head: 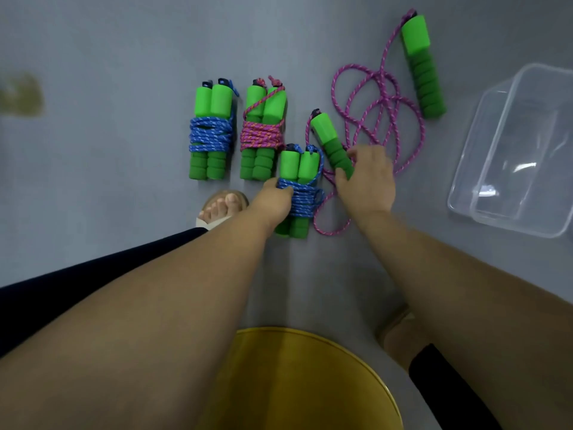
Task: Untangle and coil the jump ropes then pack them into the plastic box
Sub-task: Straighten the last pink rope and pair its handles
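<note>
Jump ropes (pixel 381 97) lie on a smooth, matte grey floor (pixel 93 181), all with green ribbed foam handles and braided cord. A round yellow stool seat (pixel 304 383) occupies the bottom edge. A clear, rectangular plastic box (pixel 459 181) with rounded corners sits on the floor at right, well apart from the ropes. The loose pink rope spreads in overlapping loops between its far handle (pixel 423 66) and its near handle (pixel 328 141). Three sets are bundled: paired handles upright side by side, cord wound tightly round the middle. These are a far blue bundle (pixel 210 131), a pink bundle (pixel 262 135) just beside it, and a near blue bundle (pixel 299 181). The left hand (pixel 276 200) grips the near blue bundle at its windings; the right hand (pixel 369 181) curls its fingers round the near handle's lower end.
</note>
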Available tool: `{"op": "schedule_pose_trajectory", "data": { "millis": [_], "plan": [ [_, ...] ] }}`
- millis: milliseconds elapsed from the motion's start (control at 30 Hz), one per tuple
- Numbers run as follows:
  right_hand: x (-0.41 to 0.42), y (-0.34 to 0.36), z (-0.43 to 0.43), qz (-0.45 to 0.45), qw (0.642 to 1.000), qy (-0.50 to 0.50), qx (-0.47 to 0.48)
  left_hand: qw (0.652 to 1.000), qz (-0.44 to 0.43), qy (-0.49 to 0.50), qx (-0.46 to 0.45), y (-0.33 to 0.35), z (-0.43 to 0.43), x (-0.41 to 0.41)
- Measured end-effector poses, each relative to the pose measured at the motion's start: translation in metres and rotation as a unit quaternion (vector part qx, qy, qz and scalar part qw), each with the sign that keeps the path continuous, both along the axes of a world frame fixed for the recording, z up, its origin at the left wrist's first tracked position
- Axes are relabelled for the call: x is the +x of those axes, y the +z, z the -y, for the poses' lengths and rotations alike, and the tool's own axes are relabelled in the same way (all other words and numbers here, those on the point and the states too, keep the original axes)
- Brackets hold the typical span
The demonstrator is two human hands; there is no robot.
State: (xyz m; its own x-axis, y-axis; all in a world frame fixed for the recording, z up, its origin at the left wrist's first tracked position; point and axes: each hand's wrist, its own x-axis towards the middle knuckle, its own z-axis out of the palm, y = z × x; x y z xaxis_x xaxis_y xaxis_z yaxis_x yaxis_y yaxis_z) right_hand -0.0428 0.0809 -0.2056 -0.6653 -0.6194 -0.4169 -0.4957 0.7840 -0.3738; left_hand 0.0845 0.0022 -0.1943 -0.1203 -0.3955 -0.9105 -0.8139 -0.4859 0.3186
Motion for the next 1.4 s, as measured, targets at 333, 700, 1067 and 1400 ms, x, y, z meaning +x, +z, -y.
{"op": "schedule_pose_trajectory", "data": {
  "millis": [333, 700, 1067, 1400],
  "plan": [
    [-0.045, 0.001, -0.002, 0.222, 0.965, -0.122, 0.068, 0.998, 0.005, 0.018, -0.067, 0.027, 0.008, -0.036],
    [-0.094, 0.098, -0.064, 0.336, 0.94, -0.042, -0.038, 0.976, -0.212, 0.017, 0.05, 0.084, -0.033, -0.129],
    [-0.087, 0.226, -0.033, 0.254, 0.944, 0.21, -0.001, 0.943, -0.32, -0.036, 0.08, 0.275, 0.019, -0.097],
    [-0.084, 0.354, -0.154, 0.203, 0.865, -0.298, -0.349, 0.952, -0.277, -0.027, -0.13, 0.382, -0.014, -0.006]
  ]
}}
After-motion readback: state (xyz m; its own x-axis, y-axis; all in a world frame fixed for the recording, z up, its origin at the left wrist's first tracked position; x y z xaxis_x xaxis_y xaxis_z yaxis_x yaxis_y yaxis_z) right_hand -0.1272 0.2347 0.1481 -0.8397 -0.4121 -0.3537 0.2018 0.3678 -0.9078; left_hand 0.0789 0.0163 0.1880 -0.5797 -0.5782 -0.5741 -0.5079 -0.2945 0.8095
